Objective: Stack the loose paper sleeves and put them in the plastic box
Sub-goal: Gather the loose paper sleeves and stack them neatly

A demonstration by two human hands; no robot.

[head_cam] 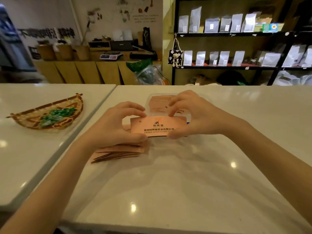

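Observation:
Both my hands hold a small stack of pinkish paper sleeves [157, 126] with dark print, a little above the white table. My left hand [118, 125] grips its left end and my right hand [190, 115] pinches its right end. Just behind the held stack sits the clear plastic box [150, 100], with sleeves [160, 103] lying flat inside it. Under my left hand several loose sleeves [118, 153] lie fanned out on the table.
A woven bamboo tray [49, 114] with green wrapped pieces lies on the adjoining table at the left. A seam [94, 115] runs between the two white tables. Black shelves with pouches stand behind the counter at the right.

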